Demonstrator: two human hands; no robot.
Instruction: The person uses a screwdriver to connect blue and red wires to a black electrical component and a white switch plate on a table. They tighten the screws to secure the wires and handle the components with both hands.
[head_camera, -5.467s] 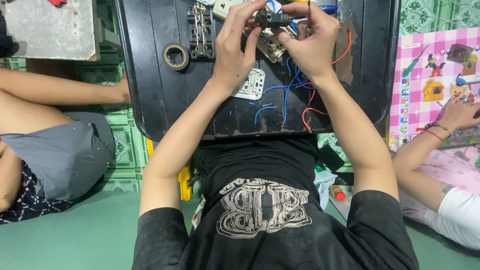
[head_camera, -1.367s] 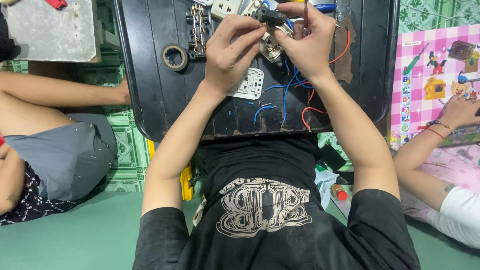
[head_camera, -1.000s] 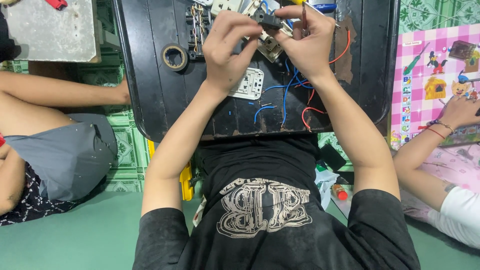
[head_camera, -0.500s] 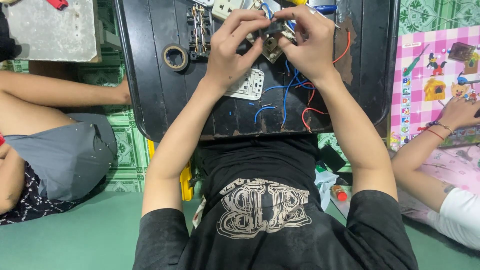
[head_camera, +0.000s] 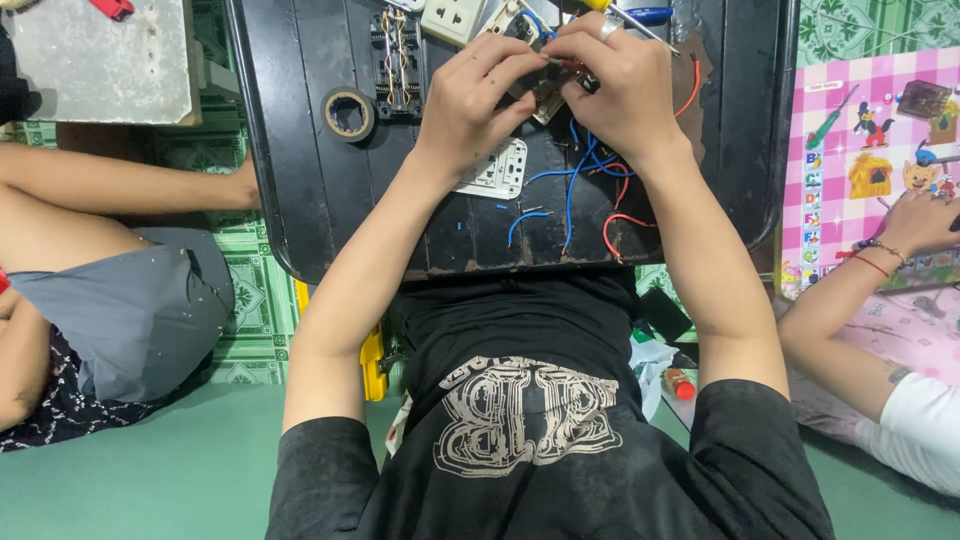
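Observation:
My left hand (head_camera: 480, 100) and my right hand (head_camera: 615, 85) meet over a black wooden table (head_camera: 300, 200). Together they pinch a small dark electrical part (head_camera: 545, 85) with blue and red wires (head_camera: 575, 190) hanging from it; my fingers hide most of it. A white switch plate (head_camera: 495, 170) lies just under my left wrist. A white socket (head_camera: 455, 18) sits at the table's far edge, beyond my left hand.
A roll of black tape (head_camera: 348, 112) and a metal frame strip (head_camera: 395, 60) lie left of my hands. A screwdriver (head_camera: 630, 14) lies at the far edge. One person sits at left (head_camera: 110, 300); another person's hand (head_camera: 915, 225) rests on a pink picture mat (head_camera: 870, 150) at right.
My hands have closed in tighter around the small part and shifted slightly towards me; the part is now more hidden by my fingers.

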